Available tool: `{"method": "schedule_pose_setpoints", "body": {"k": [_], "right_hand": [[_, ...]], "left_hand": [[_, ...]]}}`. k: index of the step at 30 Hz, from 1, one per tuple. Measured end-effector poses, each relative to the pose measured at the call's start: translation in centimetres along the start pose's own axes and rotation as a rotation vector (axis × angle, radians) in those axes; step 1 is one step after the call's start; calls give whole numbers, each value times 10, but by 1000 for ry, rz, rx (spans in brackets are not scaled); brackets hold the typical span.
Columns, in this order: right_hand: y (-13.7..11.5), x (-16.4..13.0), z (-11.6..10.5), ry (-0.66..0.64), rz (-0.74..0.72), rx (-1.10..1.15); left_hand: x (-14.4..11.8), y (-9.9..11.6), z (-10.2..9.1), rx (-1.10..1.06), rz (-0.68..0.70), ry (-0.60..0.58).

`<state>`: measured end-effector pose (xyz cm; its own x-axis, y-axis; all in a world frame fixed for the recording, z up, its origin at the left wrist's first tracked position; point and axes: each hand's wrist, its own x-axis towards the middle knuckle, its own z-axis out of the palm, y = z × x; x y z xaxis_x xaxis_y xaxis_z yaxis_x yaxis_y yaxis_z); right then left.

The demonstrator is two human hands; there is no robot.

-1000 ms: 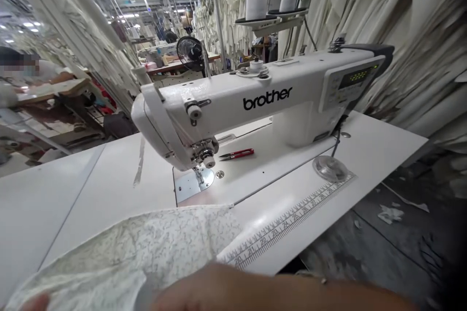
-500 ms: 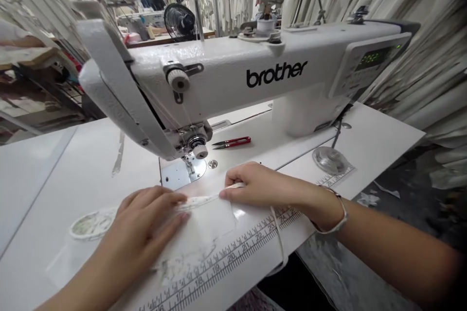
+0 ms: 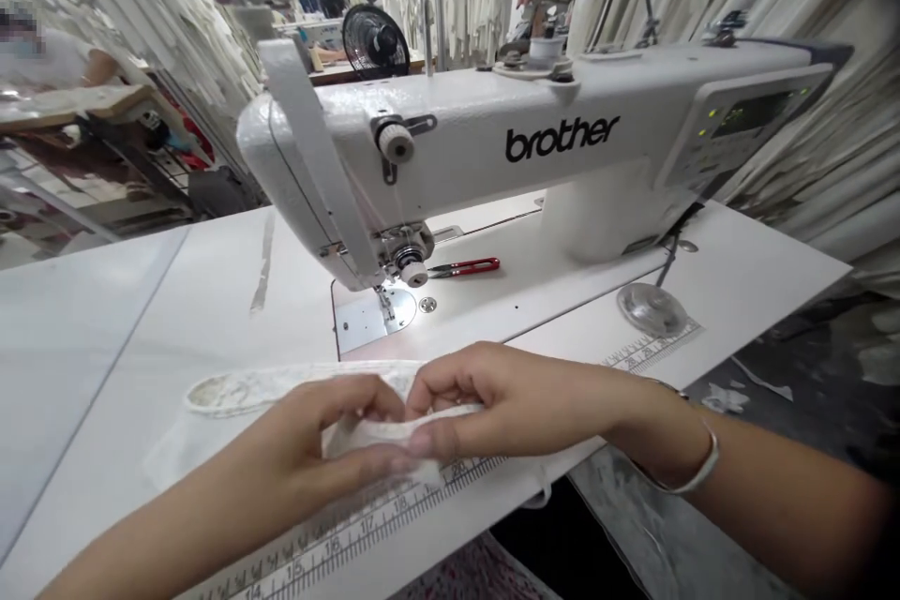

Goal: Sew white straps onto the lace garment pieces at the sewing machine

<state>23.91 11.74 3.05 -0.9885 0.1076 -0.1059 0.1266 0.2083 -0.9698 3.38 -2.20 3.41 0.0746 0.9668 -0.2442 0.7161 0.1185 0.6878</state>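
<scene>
A piece of white patterned fabric (image 3: pixel 243 392) with a bound edge lies on the sewing table in front of the sewing machine (image 3: pixel 450 150). My left hand (image 3: pixel 330 436) is closed on its folded part, thumb below and fingers above. My right hand (image 3: pixel 478 408) pinches the same fabric edge, its fingertips touching those of the left. Part of the fabric is hidden behind both hands. Beyond them are the metal needle plate (image 3: pixel 366 319) and the presser foot (image 3: pixel 385 302), with no fabric under the foot.
Red-handled thread snips (image 3: pixel 468 267) lie behind the needle. A clear round dish (image 3: pixel 651 309) sits at the right by the printed ruler (image 3: pixel 366 530) along the table's front edge. A black fan (image 3: pixel 376 42) stands behind. A person (image 3: pixel 56 56) sits at another table, far left.
My right hand has moved left to meet my left hand, and the fabric edge is now lifted and folded between them. The view has shifted, so the machine appears further right.
</scene>
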Motion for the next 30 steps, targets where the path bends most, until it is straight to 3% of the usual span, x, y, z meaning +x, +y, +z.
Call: {"method": "schedule_pose_setpoints", "body": {"k": [4,9,12,18,25,30], "right_hand": [[7,-16,-6,-53,76,71],[16,-2,-11,202,190,-318],[20,13,-13,268,211,-400],[22,19,-12,320,246,-514],[6,34,-3,209,175,-772],[8,29,-9,97,91,-724]], "left_hand": [[-21,-5,0,-58,-145,37],[-5,-15,-7,55,-290,20],[12,-19,-8,159,-348,74],[19,-37,-13,222,-270,46],[15,-44,-38,336,-228,224],[-35,-61,-39,284,-363,292]]}}
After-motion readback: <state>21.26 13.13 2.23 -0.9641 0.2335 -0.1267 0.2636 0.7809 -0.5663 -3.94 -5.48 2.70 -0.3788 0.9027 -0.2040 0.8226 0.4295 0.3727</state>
